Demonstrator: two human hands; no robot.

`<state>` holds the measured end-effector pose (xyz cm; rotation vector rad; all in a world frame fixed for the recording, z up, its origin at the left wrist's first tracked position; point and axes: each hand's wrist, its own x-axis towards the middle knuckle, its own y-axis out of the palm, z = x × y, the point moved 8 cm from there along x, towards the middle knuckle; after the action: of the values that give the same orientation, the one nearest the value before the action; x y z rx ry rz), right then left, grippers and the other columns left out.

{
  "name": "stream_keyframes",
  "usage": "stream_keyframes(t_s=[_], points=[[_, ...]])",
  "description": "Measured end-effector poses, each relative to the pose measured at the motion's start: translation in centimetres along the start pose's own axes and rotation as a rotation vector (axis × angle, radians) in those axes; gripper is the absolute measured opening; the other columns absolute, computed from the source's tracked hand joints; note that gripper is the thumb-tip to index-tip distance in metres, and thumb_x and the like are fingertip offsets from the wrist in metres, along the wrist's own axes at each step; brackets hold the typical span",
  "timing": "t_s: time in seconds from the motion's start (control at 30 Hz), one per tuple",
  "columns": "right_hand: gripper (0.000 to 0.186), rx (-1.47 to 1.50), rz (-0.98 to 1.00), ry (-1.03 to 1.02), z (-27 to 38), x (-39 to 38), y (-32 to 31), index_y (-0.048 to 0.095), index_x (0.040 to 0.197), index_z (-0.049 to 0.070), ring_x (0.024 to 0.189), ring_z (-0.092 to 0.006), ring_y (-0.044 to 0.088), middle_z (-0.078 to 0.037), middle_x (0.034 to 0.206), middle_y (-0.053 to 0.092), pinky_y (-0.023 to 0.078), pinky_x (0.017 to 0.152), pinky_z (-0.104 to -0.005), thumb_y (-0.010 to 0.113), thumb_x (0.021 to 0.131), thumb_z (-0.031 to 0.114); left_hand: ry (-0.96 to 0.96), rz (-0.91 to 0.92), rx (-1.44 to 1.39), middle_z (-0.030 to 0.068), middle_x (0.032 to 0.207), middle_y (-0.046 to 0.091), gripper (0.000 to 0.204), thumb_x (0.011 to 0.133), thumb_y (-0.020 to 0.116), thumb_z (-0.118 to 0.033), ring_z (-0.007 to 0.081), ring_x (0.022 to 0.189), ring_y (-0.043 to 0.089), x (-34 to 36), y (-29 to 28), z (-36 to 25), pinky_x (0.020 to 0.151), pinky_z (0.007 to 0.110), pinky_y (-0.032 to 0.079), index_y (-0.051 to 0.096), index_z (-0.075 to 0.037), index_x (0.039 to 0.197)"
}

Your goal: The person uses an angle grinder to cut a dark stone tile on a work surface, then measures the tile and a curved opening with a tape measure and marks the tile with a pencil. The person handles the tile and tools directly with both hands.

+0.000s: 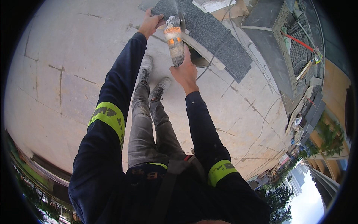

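Observation:
My right hand [185, 72] is wrapped round the rear end of a dusty angle grinder [174, 41] with orange patches on its body. The grinder's round disc [182, 21] stands on edge against a dark grey speckled stone slab [220, 44], and a pale streak of dust or spray rises by it. At the slab's near left edge, my left hand [150, 23] grips the stone, thumb toward the grinder. Some of its fingers are hidden. A cord runs over the slab near my right hand.
The slab rests on a pale strip [204, 51] and a rounded support partly hidden below it. To the right are dark panels [263, 44], a red-handled tool [298, 41] and piled debris. A thin cable [257, 140] crosses the cracked concrete floor [74, 74]. My shoes [160, 89] stand close to the slab.

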<state>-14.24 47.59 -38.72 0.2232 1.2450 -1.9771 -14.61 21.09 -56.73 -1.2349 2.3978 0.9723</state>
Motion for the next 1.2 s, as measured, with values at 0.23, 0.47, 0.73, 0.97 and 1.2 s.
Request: stream_keyframes(t_s=[0.23, 0.47, 0.73, 0.97, 1.2], points=[[0.106, -0.048, -0.041, -0.025, 0.5, 1.9, -0.1, 0.026, 0.167, 0.017, 0.107, -0.0506, 0.071, -0.029, 0.116, 0.075, 0.055, 0.096, -0.0546, 0.074, 0.073, 0.015, -0.018, -0.039, -0.016, 0.0227, 0.123, 0.066, 0.064, 0.097, 0.064, 0.011, 0.0326, 0.1, 0.075, -0.6, 0.8, 0.0, 0.076, 0.041, 0.071, 0.035, -0.004, 0.151], [0.108, -0.041, -0.015, -0.009, 1.0, 2.2, -0.3, 0.025, 0.167, 0.017, 0.109, -0.049, 0.071, -0.027, 0.121, 0.074, 0.055, 0.098, -0.052, 0.076, 0.072, 0.016, 0.03, -0.027, -0.047, 0.0235, 0.124, 0.065, 0.062, 0.098, 0.065, 0.007, 0.0326, 0.098, 0.075, -0.4, 0.6, -0.5, 0.076, 0.042, 0.071, 0.035, 0.0, 0.152], [0.11, -0.004, -0.016, -0.029, 0.0, -0.8, -0.3, 0.024, 0.167, 0.018, 0.107, -0.0492, 0.071, -0.029, 0.119, 0.074, 0.056, 0.096, -0.0533, 0.076, 0.071, 0.013, 0.009, -0.05, -0.031, 0.0247, 0.129, 0.062, 0.071, 0.098, 0.066, 0.006, 0.0326, 0.1, 0.073, 0.0, -0.1, -0.2, 0.077, 0.044, 0.071, 0.03, -0.001, 0.158], [0.109, -0.018, 0.005, 0.006, 0.4, 0.7, -0.1, 0.024, 0.167, 0.016, 0.114, -0.0471, 0.071, -0.026, 0.129, 0.071, 0.054, 0.102, -0.0506, 0.077, 0.072, 0.015, -0.011, -0.074, -0.016, 0.0233, 0.131, 0.06, 0.07, 0.099, 0.065, 0.006, 0.0319, 0.105, 0.072, 0.1, 0.0, 0.2, 0.078, 0.043, 0.071, 0.031, -0.003, 0.159], [0.11, -0.032, 0.034, 0.024, 1.1, 2.5, 0.2, 0.022, 0.168, 0.017, 0.116, -0.0484, 0.069, -0.027, 0.129, 0.071, 0.053, 0.104, -0.0499, 0.077, 0.073, 0.017, -0.019, -0.095, -0.046, 0.0238, 0.129, 0.062, 0.067, 0.1, 0.064, 0.005, 0.0341, 0.105, 0.073, 0.0, 0.0, 0.2, 0.078, 0.044, 0.071, 0.031, -0.003, 0.157]])
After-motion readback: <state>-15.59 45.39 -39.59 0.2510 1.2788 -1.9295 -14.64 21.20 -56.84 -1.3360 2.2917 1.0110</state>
